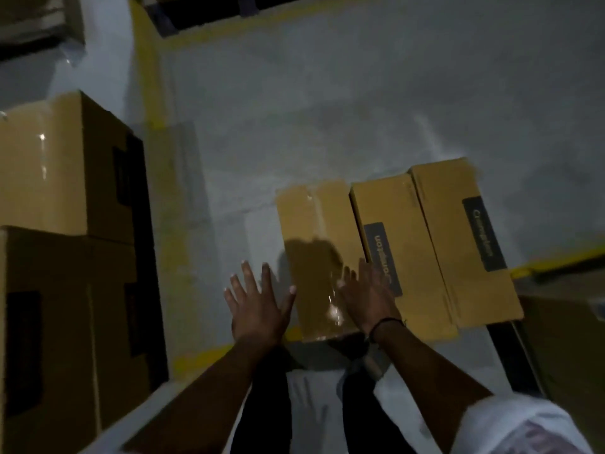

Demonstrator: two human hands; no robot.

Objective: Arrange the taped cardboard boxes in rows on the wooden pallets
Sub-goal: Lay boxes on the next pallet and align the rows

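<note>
Three boxes [389, 231] rowed just beyond left grip [258, 299], right grip [366, 296]: both splayed wide, holding nothing. Stack [65, 178] leftward probably remaining.

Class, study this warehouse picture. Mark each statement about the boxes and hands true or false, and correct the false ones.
1. Three long boxes lie side by side. True: the left box, middle box and right box form a row.
2. The left hand grips a box. False: the left hand is open, fingers spread, holding nothing.
3. The right hand has a dark band at its wrist. True.
4. All three boxes show a dark label. False: only the middle and right ones do; the left box shows shiny tape.
5. Larger boxes stand at the view's left. True.
</note>
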